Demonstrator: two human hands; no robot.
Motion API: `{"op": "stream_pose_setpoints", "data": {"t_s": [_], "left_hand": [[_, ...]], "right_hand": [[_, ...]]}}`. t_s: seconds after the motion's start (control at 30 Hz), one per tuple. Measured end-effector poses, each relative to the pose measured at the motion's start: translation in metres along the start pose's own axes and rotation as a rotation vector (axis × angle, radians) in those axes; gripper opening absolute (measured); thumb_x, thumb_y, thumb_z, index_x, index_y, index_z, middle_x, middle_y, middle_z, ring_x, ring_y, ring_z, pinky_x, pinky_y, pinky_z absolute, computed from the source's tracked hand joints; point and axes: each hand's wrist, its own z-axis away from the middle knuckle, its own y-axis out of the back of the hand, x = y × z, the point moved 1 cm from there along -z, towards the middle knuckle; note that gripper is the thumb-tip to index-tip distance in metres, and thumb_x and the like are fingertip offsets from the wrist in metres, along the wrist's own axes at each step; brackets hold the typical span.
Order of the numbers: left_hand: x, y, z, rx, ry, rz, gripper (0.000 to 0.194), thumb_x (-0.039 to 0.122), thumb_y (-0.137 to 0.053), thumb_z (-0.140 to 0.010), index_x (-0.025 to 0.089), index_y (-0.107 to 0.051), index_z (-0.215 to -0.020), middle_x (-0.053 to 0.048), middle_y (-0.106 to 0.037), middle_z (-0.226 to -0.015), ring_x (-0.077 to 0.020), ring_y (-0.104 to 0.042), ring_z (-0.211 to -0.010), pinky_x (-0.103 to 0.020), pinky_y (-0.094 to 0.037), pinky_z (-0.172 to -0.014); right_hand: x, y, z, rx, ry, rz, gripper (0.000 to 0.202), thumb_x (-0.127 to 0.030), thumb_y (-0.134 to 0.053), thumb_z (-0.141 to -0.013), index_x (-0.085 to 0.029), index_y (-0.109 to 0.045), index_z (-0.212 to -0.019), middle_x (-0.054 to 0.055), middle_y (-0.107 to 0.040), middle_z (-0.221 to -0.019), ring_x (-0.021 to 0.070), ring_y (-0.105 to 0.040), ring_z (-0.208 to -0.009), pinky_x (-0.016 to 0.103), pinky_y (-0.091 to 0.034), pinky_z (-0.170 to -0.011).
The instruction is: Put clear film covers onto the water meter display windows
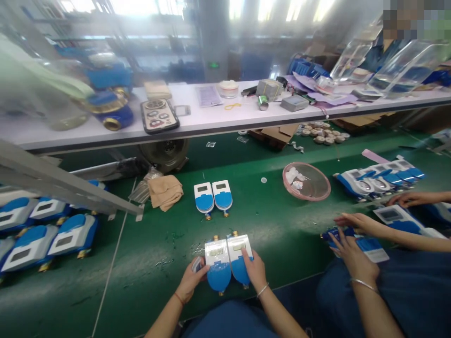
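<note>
Two white-and-blue water meters with small displays and brass fittings lie side by side at the bench's near edge, a left meter (pixel 217 267) and a right meter (pixel 240 265). My left hand (pixel 190 281) is closed around a small, flat, greyish piece (pixel 197 265), its kind unclear; its fingertips reach the left meter's side. My right hand (pixel 256 271) grips the right meter by its outer side, thumb on the front near the display. Farther back, another pair of the same kind stands together, one meter (pixel 204 197) beside another meter (pixel 222 195).
Several meters (pixel 72 234) lie left, past a slanted metal post (pixel 105 192). A brown cloth (pixel 165 192) and pink-rimmed bowl (pixel 324 190) rest on the green bench (pixel 148 272). A co-worker's hands (pixel 355 253) handle a meter at right. Above runs a cluttered white shelf (pixel 204 119).
</note>
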Motion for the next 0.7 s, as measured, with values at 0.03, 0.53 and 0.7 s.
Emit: {"op": "stream_pose_setpoints", "data": {"t_s": [0.03,0.53,0.7], "left_hand": [[0.003,0.002,0.000,-0.008,0.004,-0.018,0.024,0.030,-0.062,-0.091,0.015,-0.061,-0.109,-0.005,-0.065,-0.105,-0.0181,-0.065,-0.086,-0.036,-0.057,-0.073],[0.019,0.002,0.017,0.082,0.055,0.063,0.027,0.031,-0.062,-0.091,0.016,-0.060,-0.114,-0.007,-0.064,-0.114,-0.0213,-0.065,-0.096,-0.041,-0.056,-0.080],[0.028,0.010,0.030,0.117,0.109,0.181,0.026,0.031,-0.061,-0.092,0.016,-0.060,-0.113,-0.006,-0.064,-0.109,-0.0188,-0.065,-0.088,-0.038,-0.056,-0.075]], "right_hand": [[-0.002,0.001,0.001,0.032,0.021,0.033,0.030,-0.037,-0.056,-0.094,-0.017,-0.060,-0.116,0.008,-0.063,-0.117,0.0217,-0.063,-0.101,0.044,-0.052,-0.087],[-0.062,-0.015,0.009,0.004,0.772,0.211,0.022,-0.032,-0.058,-0.094,-0.017,-0.062,-0.110,0.007,-0.064,-0.115,0.0210,-0.062,-0.102,0.044,-0.052,-0.089],[-0.056,0.012,0.020,0.180,0.622,0.173,0.023,-0.032,-0.056,-0.095,-0.017,-0.061,-0.113,0.006,-0.064,-0.110,0.0177,-0.065,-0.091,0.038,-0.055,-0.080]]}}
